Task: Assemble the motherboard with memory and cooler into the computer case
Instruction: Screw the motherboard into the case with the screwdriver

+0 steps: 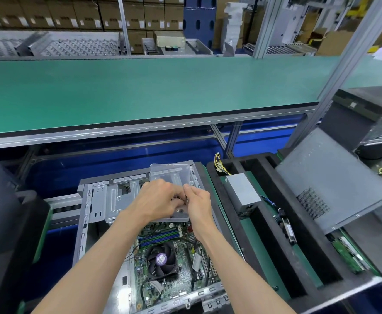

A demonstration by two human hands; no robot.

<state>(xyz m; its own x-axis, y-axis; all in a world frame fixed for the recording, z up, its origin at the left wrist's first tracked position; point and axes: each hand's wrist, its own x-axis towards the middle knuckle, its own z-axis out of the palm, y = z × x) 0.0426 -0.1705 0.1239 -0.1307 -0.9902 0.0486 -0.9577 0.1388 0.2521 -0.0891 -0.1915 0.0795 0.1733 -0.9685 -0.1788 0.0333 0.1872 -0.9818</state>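
Motherboard already seated in case, below both hands. Left hand and right hand grip clear screw box. Next, likely: pick screw, fasten board.

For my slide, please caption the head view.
Both hands hold a clear plastic box above the motherboard.

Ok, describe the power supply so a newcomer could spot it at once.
Start at the open computer case under the hands, then move right to the black foam tray. The power supply is the plain grey metal box standing in it, the only one trailing yellow and black wires.
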